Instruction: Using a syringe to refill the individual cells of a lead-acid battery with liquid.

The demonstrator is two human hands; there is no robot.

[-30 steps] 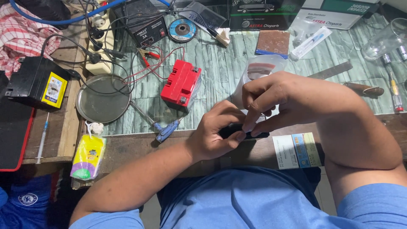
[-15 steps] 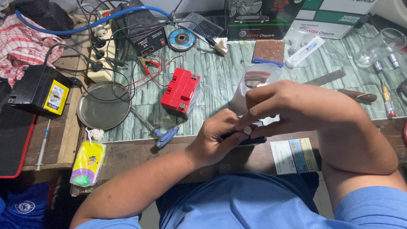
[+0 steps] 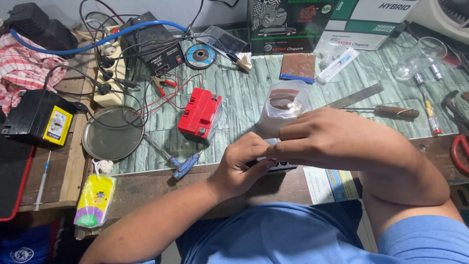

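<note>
In the head view, the left hand point(image 3: 239, 164) and the right hand point(image 3: 332, 139) met at the table's point(image 3: 244, 93) near edge, fingers pinched together on a small black part point(image 3: 279, 167). The hands hid most of it, so its shape stayed unclear. Just behind them stood a clear plastic bag point(image 3: 283, 105), its base covered, with a red battery point(image 3: 199, 113) further left.

Cluttered workbench point(image 3: 254, 93) with green wood-grain cover, bare brown wooden edge point(image 3: 161, 178) nearest the grip, pale wall point(image 3: 161, 7) behind; even light.
</note>
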